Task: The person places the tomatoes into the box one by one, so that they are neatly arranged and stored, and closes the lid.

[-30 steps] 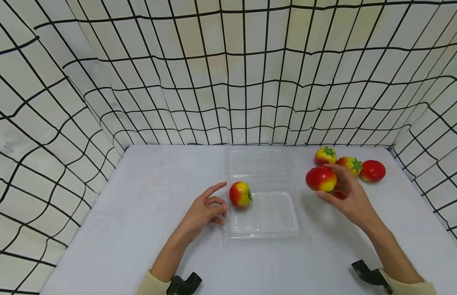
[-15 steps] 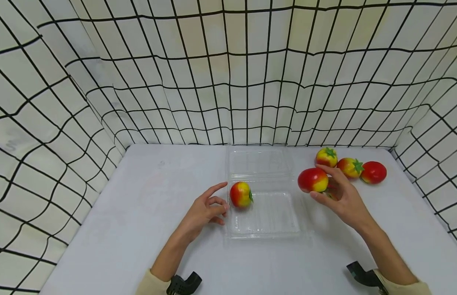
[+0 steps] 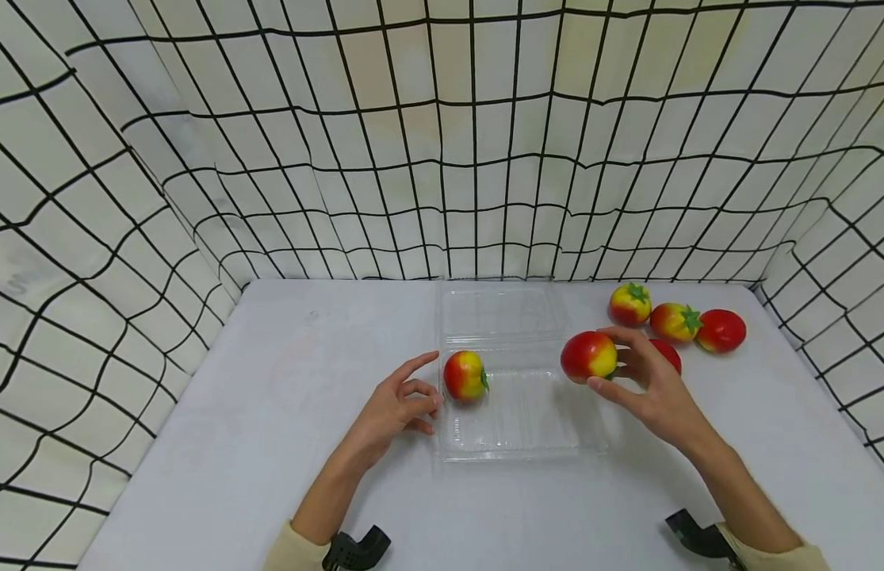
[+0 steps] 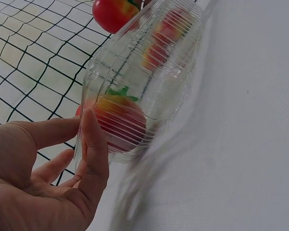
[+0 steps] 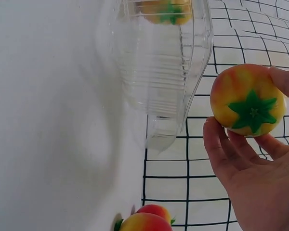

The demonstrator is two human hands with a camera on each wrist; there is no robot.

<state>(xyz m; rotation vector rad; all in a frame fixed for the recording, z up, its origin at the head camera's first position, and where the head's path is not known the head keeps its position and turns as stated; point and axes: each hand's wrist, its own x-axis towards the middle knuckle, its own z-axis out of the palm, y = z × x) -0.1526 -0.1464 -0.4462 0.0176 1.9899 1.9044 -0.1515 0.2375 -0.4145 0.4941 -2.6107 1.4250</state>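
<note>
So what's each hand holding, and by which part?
The right hand holds a red-yellow fruit by its sides, near the leafy end. The left hand touches the left edge of the clear container; whether it grips cannot be told.

White Bench [image 3: 306, 333] Framed by Black Netting [image 3: 474, 166]

Behind the bench, square-meshed netting hangs across a pale back wall [image 3: 456, 135] with faint beige and yellowish patches. More netting covers the left wall [image 3: 21, 274] and right wall [image 3: 827, 285]. The bench's white surface runs back to the netting, under soft light that leaves diffuse shadows.
</note>
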